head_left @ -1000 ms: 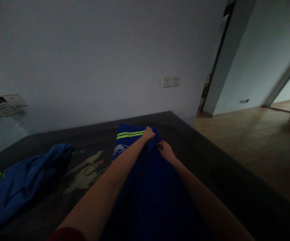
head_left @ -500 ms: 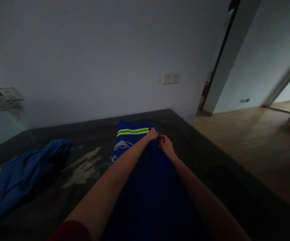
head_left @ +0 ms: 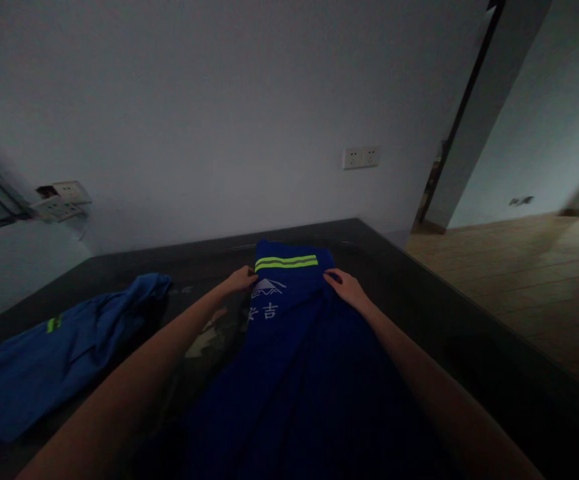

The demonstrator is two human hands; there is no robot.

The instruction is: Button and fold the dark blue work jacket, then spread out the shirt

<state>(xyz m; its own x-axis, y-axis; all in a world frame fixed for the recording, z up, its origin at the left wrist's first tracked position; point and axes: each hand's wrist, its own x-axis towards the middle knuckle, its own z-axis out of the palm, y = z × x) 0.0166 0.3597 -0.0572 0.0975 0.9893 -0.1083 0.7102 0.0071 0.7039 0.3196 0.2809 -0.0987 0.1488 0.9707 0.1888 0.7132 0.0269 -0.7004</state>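
- Far left, and we open on the left cloth (head_left: pixel 69 353), a rumpled blue heap with a short yellow-green band, lying on the dark table (head_left: pixel 194 267), touched by neither hand.
- Behind it, on the wall, a cluster of sockets (head_left: pixel 62 203), one box with a dark opening.
- Moving in, a pale pattern (head_left: pixel 209 337) shows on the table top, partly behind the left forearm.
- Now the left hand (head_left: pixel 242 278)! Thumb and fingers look pinched on the left edge of the blue cloth, right by the end of its stripe.
- Centre stage, the blue cloth (head_left: pixel 279 340) itself: on the table between the two hands, far end flat, yellow-green stripe (head_left: pixel 286 263) running across, white print (head_left: pixel 268 289) below, creases running down into the dark near side.
- I'd call this step squaring up that far end; the next move calls for even tension from both sides and the creases eased out.
- Over to the right hand (head_left: pixel 345 285), well apart from its partner, fingertips at the right edge just below the stripe; too dark to tell whether they're closed on it.
- Finally, a double socket (head_left: pixel 361 157) on the wall behind, and tiled floor (head_left: pixel 509 273) beyond the table.
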